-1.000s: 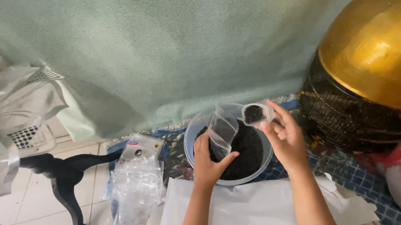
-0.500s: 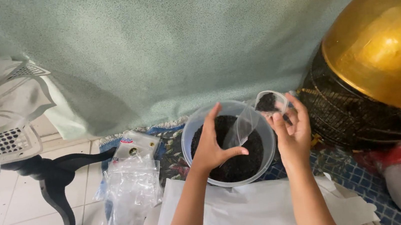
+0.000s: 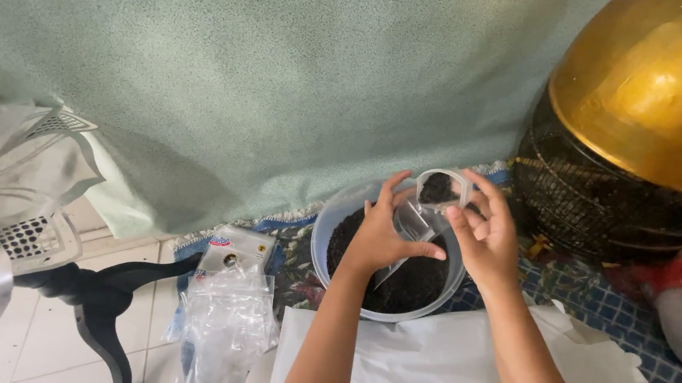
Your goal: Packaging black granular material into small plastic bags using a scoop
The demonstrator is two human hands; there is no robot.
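Observation:
A clear plastic tub (image 3: 329, 223) filled with dark loose granules sits on a patterned cloth. Over it my left hand (image 3: 382, 236) holds a small clear plastic bag (image 3: 412, 226) by its mouth. My right hand (image 3: 483, 233) grips a small clear cup (image 3: 442, 188) with dark granules in it, tilted at the bag's opening. Both hands hover above the tub.
A pile of small clear bags (image 3: 224, 329) lies left of the tub. White paper (image 3: 430, 370) covers the near side. A large golden dome on a dark woven base (image 3: 652, 139) stands right. A black stand leg (image 3: 98, 309) and a wrapped fan are left; a green curtain hangs behind.
My view has shifted a little. The right hand brought the cup from beside the bag up to the bag's mouth, and the left hand turned the bag toward it.

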